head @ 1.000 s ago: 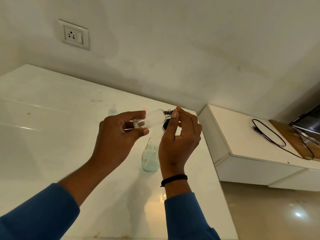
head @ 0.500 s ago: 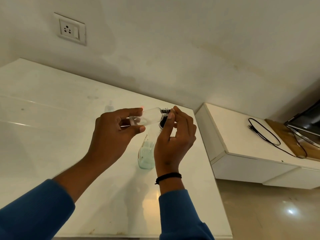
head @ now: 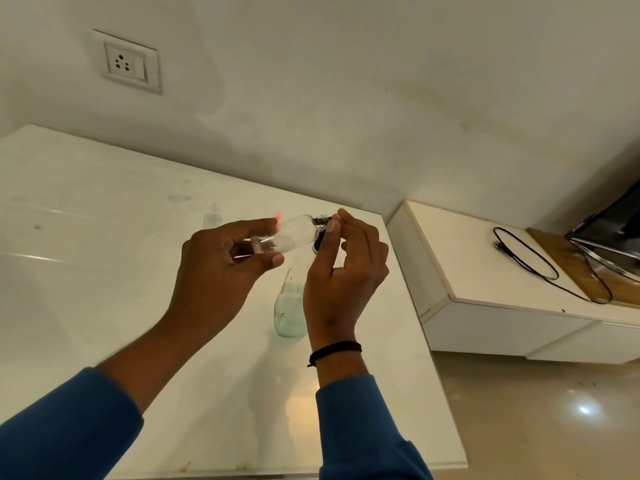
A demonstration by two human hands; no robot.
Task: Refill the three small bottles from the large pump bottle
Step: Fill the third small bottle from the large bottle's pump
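My left hand (head: 221, 268) holds a small clear bottle (head: 294, 233) on its side above the white table (head: 104, 258), neck pointing right. My right hand (head: 343, 268) pinches the bottle's black cap (head: 322, 225) at the neck with thumb and fingers. Below and behind my right hand stands the large clear pump bottle (head: 289, 306) with pale liquid low inside; its top is hidden by my hand. Another small clear bottle (head: 213, 218) stands further back on the table, faint against the white surface.
A white low cabinet (head: 485, 271) stands to the right of the table, carrying a black cable (head: 540, 265) and a dark screen (head: 613, 233). A wall socket (head: 126, 64) sits high on the wall at the left. Glossy floor shows at the lower right.
Both hands keep the same hold on the small bottle and cap, and my right fingers have shifted slightly around the cap. The camera's view has drifted a little.
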